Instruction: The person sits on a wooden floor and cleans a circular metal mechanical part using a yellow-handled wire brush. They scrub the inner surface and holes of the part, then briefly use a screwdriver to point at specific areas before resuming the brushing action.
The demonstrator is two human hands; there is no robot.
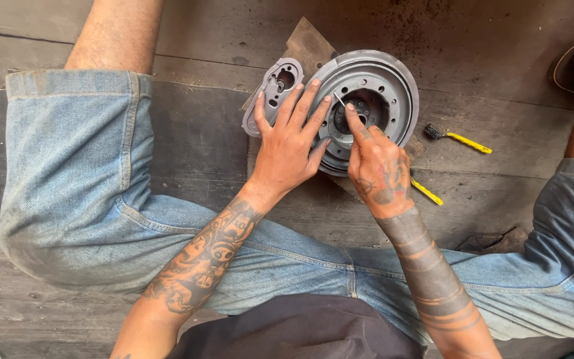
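Dark, worn wooden plank floor (pixel 473 60), stained and dusty, filling the background. Seated cross-legged on it, legs in rolled-up blue jeans (pixel 81 179) spread wide to both sides. Between the knees, on a flat scrap of brown board (pixel 307 41), a round grey metal drum (pixel 373 100) with a ring of small holes around a dark central hub. Just beside its left edge and touching it, a smaller grey cast cover plate (pixel 277 90) with one round opening. Left hand (pixel 290 143) laid flat and spread, fingers open, palm across the gap where plate meets drum, steadying rather than gripping. Right hand (pixel 380 169) curled shut around a thin metal pick (pixel 340 101), forefinger stretched along it, tip aimed into the hub. To the right of the drum, apart from it, a small wire brush (pixel 456 138) with yellow handle. Nearer the right wrist, part of another yellow-handled tool (pixel 428 193), mostly hidden.
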